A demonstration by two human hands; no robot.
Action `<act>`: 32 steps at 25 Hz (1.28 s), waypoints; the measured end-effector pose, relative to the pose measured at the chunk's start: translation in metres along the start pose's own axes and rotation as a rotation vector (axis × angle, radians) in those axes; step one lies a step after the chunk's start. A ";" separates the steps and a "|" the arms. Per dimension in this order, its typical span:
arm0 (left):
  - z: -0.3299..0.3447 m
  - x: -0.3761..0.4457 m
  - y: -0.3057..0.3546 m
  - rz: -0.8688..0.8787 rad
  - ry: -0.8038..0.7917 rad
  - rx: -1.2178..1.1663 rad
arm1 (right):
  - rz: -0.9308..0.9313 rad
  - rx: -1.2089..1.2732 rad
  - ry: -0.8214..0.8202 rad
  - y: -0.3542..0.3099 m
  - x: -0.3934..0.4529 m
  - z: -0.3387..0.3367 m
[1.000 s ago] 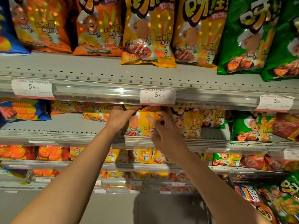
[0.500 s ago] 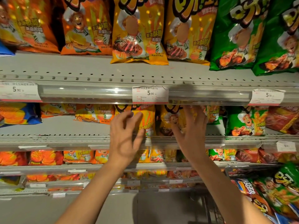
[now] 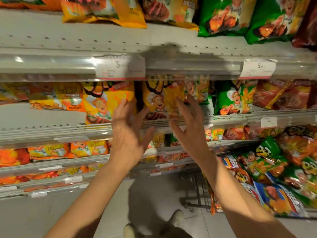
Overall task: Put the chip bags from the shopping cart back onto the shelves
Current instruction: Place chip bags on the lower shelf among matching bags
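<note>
Both hands have drawn back from the shelf since half a second ago, and the view has tipped down so the floor (image 3: 51,212) and the person's shoes (image 3: 176,219) now show at the bottom. Grey perforated metal shelves (image 3: 42,115) run in tiers across the frame, each edged with a clear rail carrying price tags (image 3: 120,67). Yellow and green bags crowd the top tier, smaller ones the lower tiers. At the centre of the second tier stand two yellow bags (image 3: 161,100) side by side, upright, a dark gap between them. The left hand (image 3: 127,134) is raised in front of the left one, fingers spread wide and straight, fingertips (image 3: 124,102) at or just off its right edge; blur hides whether they touch. The right hand (image 3: 190,129) is likewise splayed wide, holding nothing, its fingertips just before the right bag's lower right corner. At the lower right of the frame the cart (image 3: 197,189) shows its wire side, heaped with green, orange and blue bags (image 3: 274,177).
</note>
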State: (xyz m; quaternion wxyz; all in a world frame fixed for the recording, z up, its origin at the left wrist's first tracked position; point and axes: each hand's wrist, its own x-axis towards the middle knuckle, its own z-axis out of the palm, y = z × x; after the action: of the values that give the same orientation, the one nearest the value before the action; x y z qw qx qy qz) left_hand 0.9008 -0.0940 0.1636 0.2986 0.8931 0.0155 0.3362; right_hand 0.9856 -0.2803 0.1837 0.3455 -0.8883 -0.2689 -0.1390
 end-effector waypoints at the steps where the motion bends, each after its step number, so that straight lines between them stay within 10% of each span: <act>1: 0.013 -0.005 0.010 0.079 -0.033 -0.012 | 0.033 0.002 0.003 0.007 -0.015 -0.006; 10: 0.161 -0.007 0.125 0.283 -0.394 -0.150 | 0.431 -0.030 0.104 0.150 -0.139 -0.106; 21: 0.433 -0.019 0.281 0.044 -1.010 -0.119 | 1.058 0.142 0.121 0.406 -0.258 -0.243; 32: 0.603 0.034 0.366 -0.088 -1.122 -0.028 | 1.431 0.184 0.197 0.540 -0.277 -0.294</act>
State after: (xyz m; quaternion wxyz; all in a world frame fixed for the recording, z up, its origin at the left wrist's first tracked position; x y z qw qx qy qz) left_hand 1.2310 -0.7022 0.0239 0.2865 0.9295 -0.1130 -0.2029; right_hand 1.0511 -0.9214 -0.0150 0.4476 -0.7973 0.3997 0.0648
